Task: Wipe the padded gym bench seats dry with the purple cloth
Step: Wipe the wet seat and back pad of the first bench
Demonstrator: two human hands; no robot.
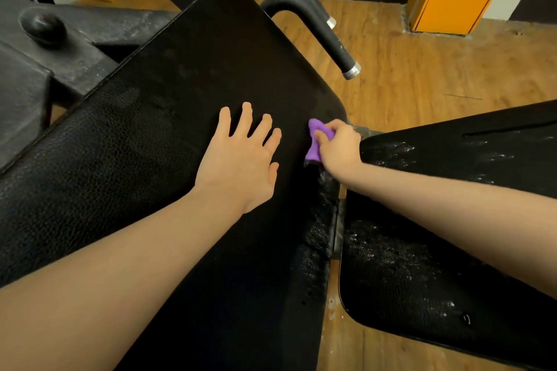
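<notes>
Left hand (pixel 241 156) flat, right hand (pixel 339 147) gripping purple cloth (pixel 316 141)

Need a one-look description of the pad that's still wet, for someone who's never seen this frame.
Start from the large black pad filling the middle, where the left hand lies flat. The right hand grips the purple cloth at its right edge, and just beyond a narrow gap sits the smaller black pad. Unlike its matte neighbour, it is speckled with shiny white droplets.
</notes>
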